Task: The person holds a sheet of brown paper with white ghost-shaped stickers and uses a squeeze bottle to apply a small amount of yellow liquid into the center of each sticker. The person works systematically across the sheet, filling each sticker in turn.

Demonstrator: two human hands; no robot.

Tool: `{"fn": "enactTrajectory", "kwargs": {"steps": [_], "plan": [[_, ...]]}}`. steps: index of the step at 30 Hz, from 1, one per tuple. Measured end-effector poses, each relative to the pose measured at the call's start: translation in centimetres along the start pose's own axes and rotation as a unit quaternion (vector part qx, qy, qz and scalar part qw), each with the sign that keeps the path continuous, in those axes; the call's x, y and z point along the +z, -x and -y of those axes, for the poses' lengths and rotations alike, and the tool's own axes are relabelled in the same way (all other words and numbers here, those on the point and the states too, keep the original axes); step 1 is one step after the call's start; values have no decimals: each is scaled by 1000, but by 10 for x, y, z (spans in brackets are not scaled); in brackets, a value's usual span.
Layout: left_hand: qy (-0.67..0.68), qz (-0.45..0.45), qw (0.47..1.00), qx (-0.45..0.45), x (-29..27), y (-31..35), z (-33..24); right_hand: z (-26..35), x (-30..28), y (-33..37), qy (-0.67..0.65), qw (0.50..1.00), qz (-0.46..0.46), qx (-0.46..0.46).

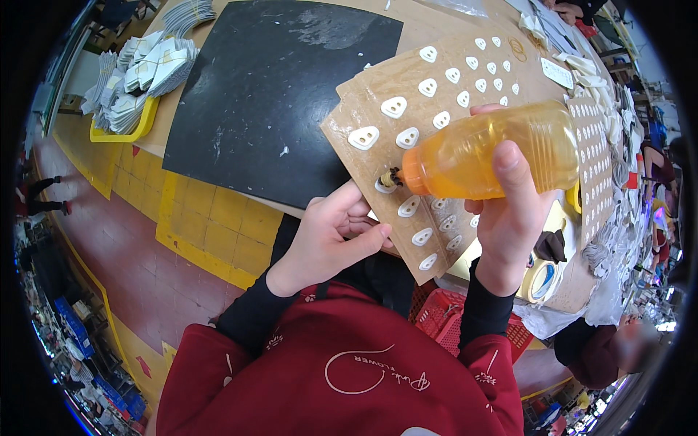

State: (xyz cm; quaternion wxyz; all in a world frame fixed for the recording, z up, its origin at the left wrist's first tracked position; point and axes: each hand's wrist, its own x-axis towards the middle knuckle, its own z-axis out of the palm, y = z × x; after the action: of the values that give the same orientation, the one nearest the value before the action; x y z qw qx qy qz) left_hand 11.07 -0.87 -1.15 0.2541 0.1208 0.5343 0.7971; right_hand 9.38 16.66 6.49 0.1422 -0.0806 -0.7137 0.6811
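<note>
Now, my right hand (509,225) wraps its fingers around a sideways amber bottle (502,152), tip at a white tab (380,187) on the cardboard sheet (363,102); my left hand (323,238) grips that sheet's near left edge. Beyond, left: a black mat (276,94), a yellow basket (147,120).

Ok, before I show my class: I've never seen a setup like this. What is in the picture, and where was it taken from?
There is no machine, just one person's bare hands, seen from above by a head-worn fisheye camera that bends straight edges. The right hand holds a bottle of amber liquid sideways, its tip at one of the white pieces on a brown board. The left hand holds that board's edge. A black mat lies on the table; a yellow basket is at left.
</note>
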Motion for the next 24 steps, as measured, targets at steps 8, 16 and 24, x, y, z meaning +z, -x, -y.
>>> {"fn": "enactTrajectory", "kwargs": {"steps": [8, 16, 24], "plan": [[9, -4, 1000, -7, 0, 1, -1, -4, -6, 0, -120, 988, 79, 57], [46, 2, 998, -31, -7, 1, 3, -6, -30, -14, -403, 908, 36, 108], [39, 20, 999, -8, -3, 2, 4, -10, -8, -7, -174, 983, -60, 23]]}}
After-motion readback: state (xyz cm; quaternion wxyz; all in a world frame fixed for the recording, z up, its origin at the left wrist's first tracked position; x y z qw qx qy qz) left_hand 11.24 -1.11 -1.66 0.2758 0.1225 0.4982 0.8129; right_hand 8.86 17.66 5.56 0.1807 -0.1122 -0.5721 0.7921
